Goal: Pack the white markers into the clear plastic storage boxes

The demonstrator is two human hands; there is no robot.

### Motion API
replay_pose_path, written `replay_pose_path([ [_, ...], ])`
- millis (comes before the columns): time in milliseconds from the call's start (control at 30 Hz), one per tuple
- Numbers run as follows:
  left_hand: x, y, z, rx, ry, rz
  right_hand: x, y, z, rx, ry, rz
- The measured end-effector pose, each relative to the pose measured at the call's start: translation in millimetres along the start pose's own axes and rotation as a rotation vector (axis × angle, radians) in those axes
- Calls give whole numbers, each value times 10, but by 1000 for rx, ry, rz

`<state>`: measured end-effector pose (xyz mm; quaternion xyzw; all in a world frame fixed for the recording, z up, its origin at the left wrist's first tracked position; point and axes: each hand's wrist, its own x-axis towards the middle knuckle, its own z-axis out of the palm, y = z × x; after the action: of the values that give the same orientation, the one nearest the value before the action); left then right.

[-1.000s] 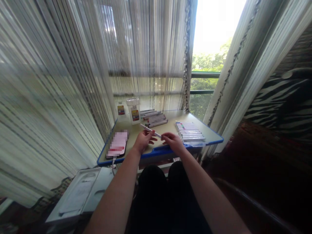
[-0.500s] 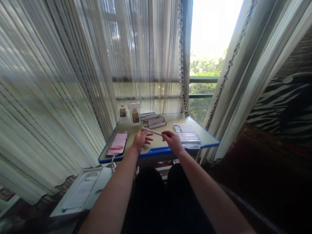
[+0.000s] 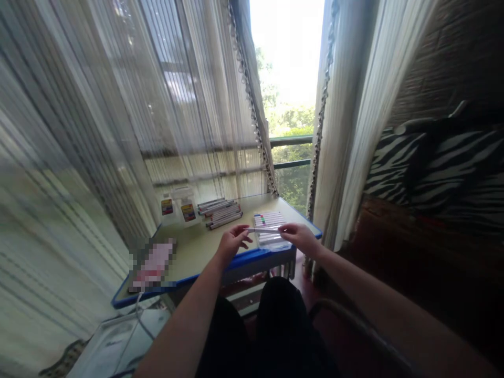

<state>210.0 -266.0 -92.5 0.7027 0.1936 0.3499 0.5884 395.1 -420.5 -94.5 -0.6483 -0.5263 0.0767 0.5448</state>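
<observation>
A white marker pen (image 3: 264, 230) is held level between both hands, above the near side of the table. My left hand (image 3: 233, 242) pinches its left end between thumb and fingertips, the other fingers loosely curled. At the other end, my right hand (image 3: 301, 237) grips it with thumb and forefinger. Below and behind the pen lies a row of white markers (image 3: 271, 220) in a clear plastic tray (image 3: 275, 247), a few with coloured ends. To the left, a loose pile of several markers (image 3: 220, 212) rests on the table.
Two clear plastic cases with labels, one (image 3: 167, 206) beside the other (image 3: 188, 210), stand at the table's back left. A blurred-out phone-like device (image 3: 155, 262) with a cable lies front left. Blue edging (image 3: 252, 258) rims the table (image 3: 197, 247). Curtains (image 3: 197, 105) hang behind.
The view has turned right. Both hands have carried the marker rightward, over the tray of markers. My left hand's spread fingers have closed in on the marker's end.
</observation>
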Motion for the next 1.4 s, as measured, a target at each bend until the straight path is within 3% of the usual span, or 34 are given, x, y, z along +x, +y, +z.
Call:
replay_pose_path([
  [167,173,-31,341,285,-74,131,-109,324,-306,-113,135,-140],
  [300,181,-58,405,470,-11,264,-9,485,-323,-106,136,-125],
  [467,109,-67,352,511,35,166,76,573,-212,-133,45,-128],
  [600,102,-94,336,585,-1,124,53,606,-206,-210,-22,-161],
  [967,81,-93,382,724,-73,144,16,661,-264,-206,-44,-227],
  [1400,50,-81,406,720,-76,139,-5,728,-249,-111,-48,-239],
])
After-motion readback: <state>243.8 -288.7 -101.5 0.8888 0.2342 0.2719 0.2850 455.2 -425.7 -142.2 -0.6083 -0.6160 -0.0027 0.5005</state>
